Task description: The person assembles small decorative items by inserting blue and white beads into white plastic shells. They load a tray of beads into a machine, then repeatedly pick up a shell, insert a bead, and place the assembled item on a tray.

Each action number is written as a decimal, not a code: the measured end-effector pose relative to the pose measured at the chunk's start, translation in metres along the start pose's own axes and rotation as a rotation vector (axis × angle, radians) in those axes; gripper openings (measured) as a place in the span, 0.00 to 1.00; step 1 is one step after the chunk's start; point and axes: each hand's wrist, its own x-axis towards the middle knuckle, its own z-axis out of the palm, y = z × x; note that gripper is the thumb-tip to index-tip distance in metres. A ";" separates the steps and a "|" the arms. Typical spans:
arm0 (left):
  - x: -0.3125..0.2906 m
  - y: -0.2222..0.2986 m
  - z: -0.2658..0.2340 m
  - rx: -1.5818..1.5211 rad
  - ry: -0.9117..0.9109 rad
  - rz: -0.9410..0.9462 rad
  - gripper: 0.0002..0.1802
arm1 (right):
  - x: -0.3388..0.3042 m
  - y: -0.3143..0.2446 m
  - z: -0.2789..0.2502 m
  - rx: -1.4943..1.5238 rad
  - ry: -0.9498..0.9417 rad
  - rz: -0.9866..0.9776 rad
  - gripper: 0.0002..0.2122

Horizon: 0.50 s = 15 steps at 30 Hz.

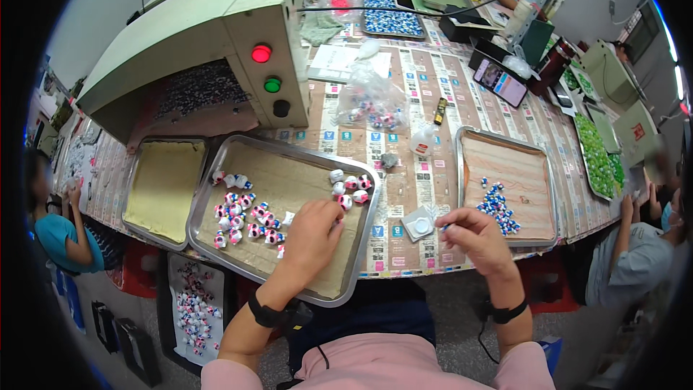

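My left hand (312,237) is over the large metal tray (289,152), its fingers curled down and closed. Whatever they hold is hidden beneath the hand. Small white, pink and blue toy figures (234,213) lie in a loose group on that tray, and several more figures (351,186) sit just beyond the fingertips. My right hand (473,237) is raised near the table's front edge, pinching a small blue piece (444,227). Close by its fingertips rests a small whitish square dish (419,224). To the right, a lined metal tray (505,152) bears a heap of small blue-and-white pieces (498,209).
A boxy machine (278,36) with red and green lights stands at the left. Beyond my hands are a small bottle (422,139), a plastic bag of figures (372,105) and a propped phone (499,83). Below the table sits a bin of figures (198,318). Other people work around.
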 end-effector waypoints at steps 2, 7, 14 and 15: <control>-0.004 0.004 -0.001 -0.031 0.002 -0.007 0.14 | -0.002 0.007 0.008 0.188 -0.033 0.060 0.10; -0.028 0.017 -0.007 -0.539 -0.035 -0.110 0.16 | -0.007 0.016 0.012 0.355 -0.085 0.142 0.12; -0.060 0.031 -0.008 -1.568 -0.298 -0.533 0.17 | -0.004 0.027 0.019 -0.191 0.157 -0.140 0.09; -0.063 0.030 -0.007 -1.581 -0.301 -0.548 0.17 | -0.002 0.030 0.021 -0.373 0.215 -0.262 0.08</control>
